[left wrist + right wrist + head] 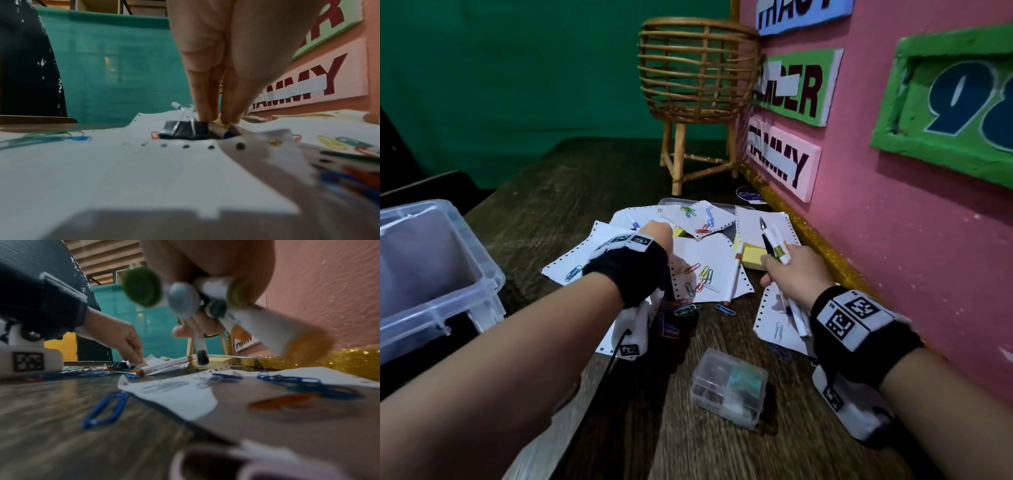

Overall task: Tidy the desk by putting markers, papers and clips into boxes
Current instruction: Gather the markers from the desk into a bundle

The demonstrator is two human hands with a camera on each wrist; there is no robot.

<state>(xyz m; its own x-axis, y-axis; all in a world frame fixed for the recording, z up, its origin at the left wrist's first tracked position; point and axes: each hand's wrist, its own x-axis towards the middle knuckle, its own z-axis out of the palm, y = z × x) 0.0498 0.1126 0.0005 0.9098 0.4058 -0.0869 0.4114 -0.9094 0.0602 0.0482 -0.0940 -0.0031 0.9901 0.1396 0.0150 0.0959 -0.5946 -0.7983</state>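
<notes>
My left hand point(655, 236) reaches down onto the scattered papers point(705, 260). In the left wrist view its fingertips point(205, 116) pinch a white marker with a blue end point(221, 130), which lies beside a black binder clip point(185, 130). My right hand point(789, 270) grips a bundle of several markers and pens point(777, 245), held above a torn sheet point(774, 322); their blurred ends point(183, 298) fill the right wrist view. An orange-tipped marker point(734, 277) lies loose on the papers. Coloured paper clips point(700, 274) are strewn over the sheets and the desk point(685, 310).
A large clear plastic box point(431, 274) stands open at the left. A small clear lidded box point(729, 387) sits near the front. Yellow sticky notes point(753, 257) lie by the gold-edged pink wall point(893, 240). A wicker basket stand point(698, 85) is at the back.
</notes>
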